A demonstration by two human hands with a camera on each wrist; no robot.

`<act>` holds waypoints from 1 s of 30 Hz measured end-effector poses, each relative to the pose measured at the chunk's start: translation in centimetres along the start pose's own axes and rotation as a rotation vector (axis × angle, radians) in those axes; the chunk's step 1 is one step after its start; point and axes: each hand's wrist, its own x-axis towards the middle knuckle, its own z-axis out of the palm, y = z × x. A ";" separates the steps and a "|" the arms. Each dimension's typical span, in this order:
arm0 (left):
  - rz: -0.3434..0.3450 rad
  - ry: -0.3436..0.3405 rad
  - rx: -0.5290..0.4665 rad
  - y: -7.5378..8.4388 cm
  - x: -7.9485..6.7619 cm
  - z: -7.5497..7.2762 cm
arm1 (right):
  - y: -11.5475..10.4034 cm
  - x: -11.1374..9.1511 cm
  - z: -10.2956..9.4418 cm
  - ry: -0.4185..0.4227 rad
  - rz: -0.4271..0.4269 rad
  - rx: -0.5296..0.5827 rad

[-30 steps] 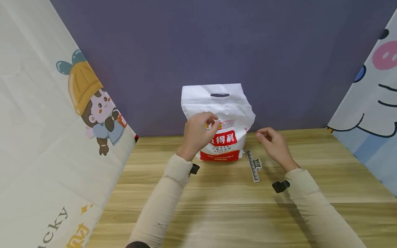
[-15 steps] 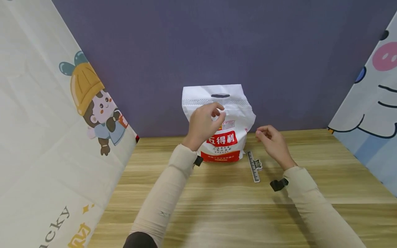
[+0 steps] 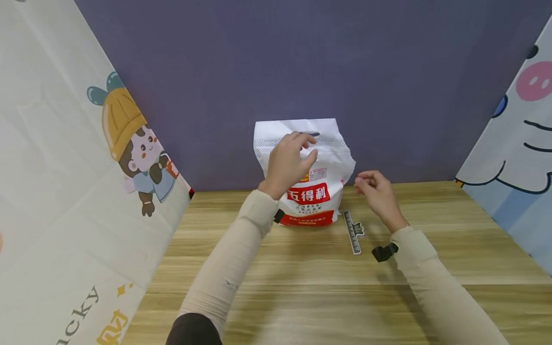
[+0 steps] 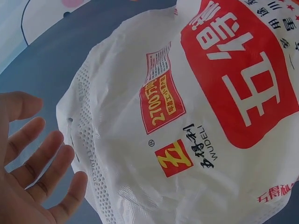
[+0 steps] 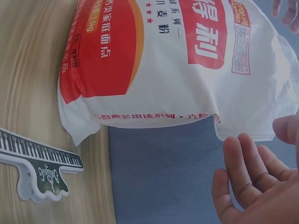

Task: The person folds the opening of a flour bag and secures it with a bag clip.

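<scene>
Nearest, two beige sleeves (image 3: 235, 254) above a wood-grain table (image 3: 310, 306), with a small black camera (image 3: 385, 252) at the right wrist. A little farther, flat on the table, a clip (image 3: 353, 233) with piano-key print and "Music" on its dark plate, near the lower right corner of a white bag (image 3: 316, 213). Raised just beside the bag's right edge, the right hand (image 3: 379, 196), fingers loosely bent, thumb apart from them; contact with the bag hard to tell. In front of the bag's upper part, the left hand (image 3: 291, 160), fingers spread and slightly curved; contact likewise unclear. Behind, the bag itself, upright on the table, red-panelled, with a handle slot at the top. Farthest, a dark bluish wall (image 3: 302, 57), between cartoon-printed side sheets (image 3: 43, 167).
</scene>
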 end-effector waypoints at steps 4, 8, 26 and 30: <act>0.012 0.007 0.035 0.1 0.6 0.0 | -0.1 0.3 0.0 -0.001 0.026 0.028; 0.022 0.019 0.043 0.0 1.2 -0.1 | 0.0 0.6 0.1 -0.002 0.050 0.094; 0.018 0.011 0.105 -0.5 3.1 0.6 | 0.0 1.6 0.5 -0.046 0.133 0.170; 0.028 0.012 0.123 -0.3 3.5 0.8 | -0.1 1.9 0.5 -0.065 0.144 0.181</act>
